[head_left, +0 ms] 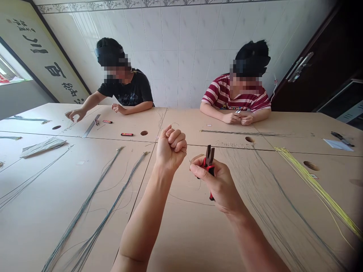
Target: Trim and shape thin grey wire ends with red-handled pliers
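My left hand [171, 148] is raised over the middle of the table, curled into a fist around a very thin wire that runs toward my right hand. My right hand [217, 184] is closed on red-handled pliers [209, 161], jaws pointing up. The thin wire [187, 200] trails across the tabletop below both hands. Grey wire bundles [96, 196] lie to the left of my arms, and more grey strands [269, 196] spread out on the right.
Two people sit across the wooden table [181, 234], one in a black shirt [129, 90], one in a striped shirt [236, 94], both handling small parts. Yellow wires [317, 185] lie at right. Round holes [144, 133], a ruler [91, 126] and folded paper [42, 146] are on the table.
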A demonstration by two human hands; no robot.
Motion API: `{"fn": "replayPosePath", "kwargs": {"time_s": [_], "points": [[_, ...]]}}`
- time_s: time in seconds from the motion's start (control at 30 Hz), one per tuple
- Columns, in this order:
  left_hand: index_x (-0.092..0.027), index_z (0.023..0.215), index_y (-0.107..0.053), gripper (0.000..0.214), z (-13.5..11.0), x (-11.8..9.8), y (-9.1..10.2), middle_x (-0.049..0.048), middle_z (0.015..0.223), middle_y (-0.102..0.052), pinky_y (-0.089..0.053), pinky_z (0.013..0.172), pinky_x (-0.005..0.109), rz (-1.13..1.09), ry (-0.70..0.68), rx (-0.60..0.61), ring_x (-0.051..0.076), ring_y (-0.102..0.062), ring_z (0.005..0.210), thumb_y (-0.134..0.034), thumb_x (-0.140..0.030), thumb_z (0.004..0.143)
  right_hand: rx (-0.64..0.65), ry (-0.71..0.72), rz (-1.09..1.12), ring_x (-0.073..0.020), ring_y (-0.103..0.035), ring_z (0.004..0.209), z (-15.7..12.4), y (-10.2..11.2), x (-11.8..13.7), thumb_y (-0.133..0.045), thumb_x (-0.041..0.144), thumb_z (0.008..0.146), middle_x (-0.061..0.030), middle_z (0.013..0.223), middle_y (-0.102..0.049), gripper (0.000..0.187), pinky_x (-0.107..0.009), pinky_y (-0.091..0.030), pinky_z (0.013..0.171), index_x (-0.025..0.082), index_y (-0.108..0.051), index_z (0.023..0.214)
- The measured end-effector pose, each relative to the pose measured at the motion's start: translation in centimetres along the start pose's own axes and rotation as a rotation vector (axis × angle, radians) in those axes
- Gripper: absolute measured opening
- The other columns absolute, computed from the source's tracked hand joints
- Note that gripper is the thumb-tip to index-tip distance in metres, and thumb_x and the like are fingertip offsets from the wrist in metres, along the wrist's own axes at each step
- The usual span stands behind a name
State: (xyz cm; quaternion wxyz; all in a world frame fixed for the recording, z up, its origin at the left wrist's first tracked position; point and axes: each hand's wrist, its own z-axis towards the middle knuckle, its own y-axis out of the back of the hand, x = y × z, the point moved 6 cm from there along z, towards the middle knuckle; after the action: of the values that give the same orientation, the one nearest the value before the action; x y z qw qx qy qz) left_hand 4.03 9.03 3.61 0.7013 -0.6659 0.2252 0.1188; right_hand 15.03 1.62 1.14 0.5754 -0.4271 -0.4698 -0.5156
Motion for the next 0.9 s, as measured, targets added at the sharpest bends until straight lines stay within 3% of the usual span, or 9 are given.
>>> {"fn": "replayPosePath", "kwargs": {"time_s": [0.07, 0.13, 0.2, 0.3, 0.37, 0.43, 0.5, 0.57, 0.9], "points": [[-0.016, 0.062, -0.047, 0.034, 0.1, 0.5, 1.0, -0.0041, 0.053, -0.045, -0.035, 0.043, 0.015, 0.243, -0.013, 0.005, 0.005, -0.044, 0.045, -0.045, -0.02, 0.096, -0.004, 0.007, -0.053, -0.0125, -0.043, 0.066, -0.1, 0.3, 0.1, -0.063, 0.036, 0.083, -0.0006, 0.075, -0.052, 0.021, -0.026, -0.034, 0.055, 0.02, -0.058, 0.07], [-0.016, 0.088, -0.062, 0.007, 0.0, 0.6, 2.3, 0.0033, 0.083, -0.065, -0.048, 0.069, 0.021, 0.59, -0.097, -0.007, 0.011, -0.061, 0.076, -0.06, -0.022, 0.088, -0.018, 0.019, -0.106, -0.0121, -0.042, 0.065, -0.2, 0.9, 0.2, -0.062, 0.036, 0.084, -0.0003, 0.074, -0.053, 0.022, -0.026, -0.034, 0.054, 0.02, -0.058, 0.069], [-0.021, 0.112, -0.061, 0.031, -0.4, 0.0, 3.5, 0.0074, 0.114, -0.064, -0.045, 0.091, 0.031, 0.927, -0.263, -0.063, 0.019, -0.057, 0.11, -0.067, -0.02, 0.082, -0.043, 0.027, -0.145, -0.0116, -0.04, 0.063, -0.2, 1.5, 0.3, -0.062, 0.036, 0.084, 0.0002, 0.073, -0.052, 0.023, -0.025, -0.034, 0.053, 0.02, -0.058, 0.068], [-0.026, 0.111, -0.061, 0.032, -1.6, -1.0, 4.0, 0.0074, 0.13, -0.056, -0.04, 0.098, 0.04, 1.199, -0.481, -0.093, 0.025, -0.046, 0.125, -0.063, -0.015, 0.081, -0.075, 0.018, -0.187, -0.0111, -0.039, 0.059, -0.2, 2.4, 0.4, -0.062, 0.038, 0.083, 0.0007, 0.07, -0.052, 0.024, -0.025, -0.033, 0.052, 0.021, -0.057, 0.068], [-0.025, 0.098, -0.064, 0.02, -2.4, -1.3, 3.3, 0.0068, 0.127, -0.058, -0.04, 0.097, 0.042, 1.214, -0.526, 0.038, 0.026, -0.047, 0.124, -0.059, -0.014, 0.083, -0.078, 0.006, -0.207, -0.011, -0.038, 0.058, -0.2, 2.7, 0.3, -0.061, 0.039, 0.084, 0.0009, 0.069, -0.052, 0.024, -0.026, -0.033, 0.052, 0.02, -0.057, 0.067], [-0.024, 0.089, -0.066, 0.011, -3.3, -1.1, 2.1, 0.007, 0.12, -0.061, -0.039, 0.1, 0.043, 1.177, -0.499, 0.245, 0.026, -0.049, 0.122, -0.061, -0.016, 0.084, -0.074, 0.001, -0.219, -0.0113, -0.04, 0.059, -0.1, 3.0, 0.2, -0.061, 0.038, 0.084, 0.0006, 0.07, -0.052, 0.025, -0.026, -0.034, 0.053, 0.02, -0.057, 0.067], [-0.024, 0.087, -0.068, 0.008, -4.0, -0.7, 1.1, 0.0072, 0.116, -0.062, -0.036, 0.103, 0.044, 1.168, -0.446, 0.422, 0.025, -0.049, 0.121, -0.064, -0.019, 0.084, -0.072, 0.0, -0.217, -0.0122, -0.042, 0.062, -0.2, 3.2, 0.1, -0.062, 0.038, 0.083, 0.0003, 0.072, -0.053, 0.024, -0.026, -0.035, 0.055, 0.02, -0.057, 0.068], [-0.025, 0.09, -0.07, 0.009, -4.5, -0.4, 0.6, 0.0068, 0.117, -0.061, -0.035, 0.105, 0.044, 1.187, -0.409, 0.519, 0.024, -0.049, 0.119, -0.067, -0.02, 0.084, -0.067, -0.011, -0.197, -0.0129, -0.044, 0.066, -0.2, 3.3, -0.1, -0.062, 0.037, 0.083, 0.0003, 0.074, -0.053, 0.023, -0.027, -0.035, 0.058, 0.021, -0.056, 0.068], [-0.024, 0.087, -0.072, 0.005, -4.0, 0.5, 1.1, 0.0084, 0.117, -0.062, -0.038, 0.103, 0.043, 1.18, -0.303, 0.563, 0.024, -0.05, 0.118, -0.068, -0.025, 0.085, 0.013, -0.032, -0.083, -0.0146, -0.046, 0.071, -0.3, 3.1, -0.4, -0.063, 0.035, 0.083, 0.0002, 0.073, -0.052, 0.023, -0.029, -0.038, 0.066, 0.021, -0.055, 0.067]]}}
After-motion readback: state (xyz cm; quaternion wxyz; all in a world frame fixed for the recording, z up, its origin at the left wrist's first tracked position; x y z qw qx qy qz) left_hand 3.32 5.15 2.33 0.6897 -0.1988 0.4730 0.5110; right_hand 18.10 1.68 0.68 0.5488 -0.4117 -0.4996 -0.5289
